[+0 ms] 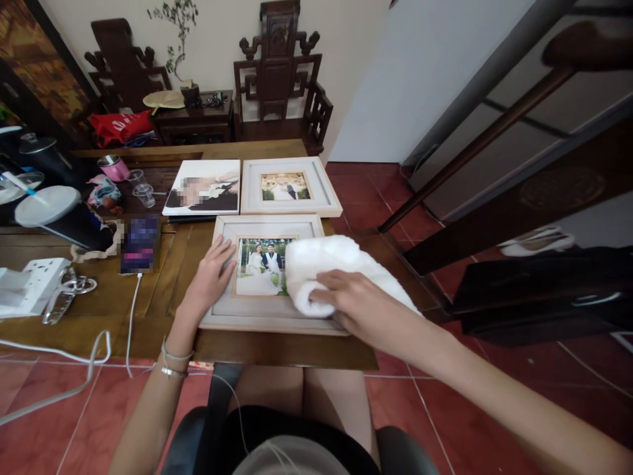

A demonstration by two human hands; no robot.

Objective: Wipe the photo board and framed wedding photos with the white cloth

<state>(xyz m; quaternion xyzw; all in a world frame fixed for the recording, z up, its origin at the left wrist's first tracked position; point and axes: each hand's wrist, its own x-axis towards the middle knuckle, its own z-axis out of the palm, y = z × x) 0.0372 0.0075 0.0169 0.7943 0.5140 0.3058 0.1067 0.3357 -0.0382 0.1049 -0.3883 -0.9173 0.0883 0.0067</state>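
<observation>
1. A light wooden picture frame with a pale inner border [267, 321] lies flat on the right part of a brown wooden table [291, 349]; a narrow strip of wood separates it from the near edge.
2. The left hand [212, 274] rests on the frame's left side, fingers extended and grasping nothing.
3. The right hand [346, 300] grips a fluffy white cloth [326, 254], which covers the frame's right side, touches the photo's right edge and extends past the table's right edge.
4. Just beyond, a second pale wooden frame [321, 188] and, left of it, a white-edged photo panel [202, 188] fill the far side.
5. To the left lie a dark phone [140, 244] and its white cable [132, 323]; a white power strip [34, 287] sits farther left.
6. A black lidded tumbler with a straw [74, 224] stands far left, contents hidden; beyond it are a pink cup [115, 170], its contents unclear, and small clear plastic cups [143, 194].
</observation>
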